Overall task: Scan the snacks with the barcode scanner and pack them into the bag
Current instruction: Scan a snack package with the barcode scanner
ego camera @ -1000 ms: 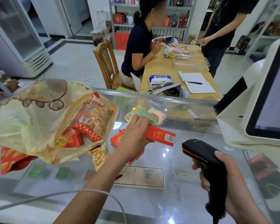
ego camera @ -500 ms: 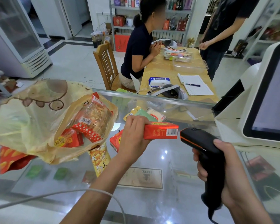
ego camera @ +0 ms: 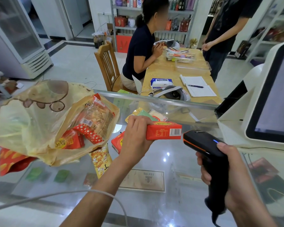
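Head view. Since a second ago, box turned from a downward tilt to level, scanner lifted up to meet it.

Left hand [ego camera: 136, 135] holds the orange-red rectangular cardboard snack box [ego camera: 164, 132] above the glass bench [ego camera: 154, 163]; grip wrapped round the box's left end, fingers over the top. Barcode [ego camera: 175, 132] sits on the near face at the box's right end.

Right hand [ego camera: 233, 174] grips the black handheld barcode scanner with an orange stripe [ego camera: 205, 145]; grip curled round the handle, thumb on top. Scanner nose just beside the box's barcode end; contact not clear. Small blue light lit on the scanner's top.

Yellow translucent plastic bag [ego camera: 31, 122] lies on the bench to the left, mouth open toward the hands, with packed snacks inside. Second red box [ego camera: 117, 142] lies on the bench just behind the left wrist. Yellow printed snack packet [ego camera: 101, 159] lies at the bag's mouth. White till screen [ego camera: 272, 95] stands at the right edge.
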